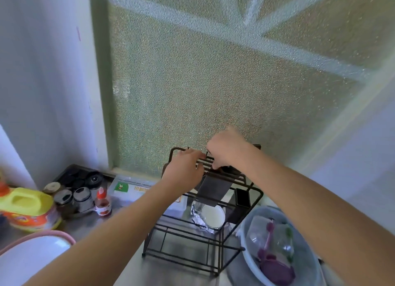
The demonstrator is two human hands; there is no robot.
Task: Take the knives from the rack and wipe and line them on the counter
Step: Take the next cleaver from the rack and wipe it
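A black wire rack point(215, 262) stands on the steel counter point(85, 226) below a frosted window. A broad dark knife blade point(213, 190) hangs down through the slots in the rack's top. My right hand point(226, 149) is closed on the top of that knife, over its handle, which is hidden under my fingers. My left hand point(183, 170) rests on the rack's top bars just left of the blade, fingers curled around them. A second dark piece point(242, 198) hangs at the rack's right side.
A foil-wrapped white cup point(211, 217) sits behind the rack. A pale blue basin point(243, 238) with plastic bags is at the right. Left are spice jars point(82, 197), a red sauce bottle point(102, 202), a yellow jug point(27, 206), a pink-rimmed bowl point(64, 235).
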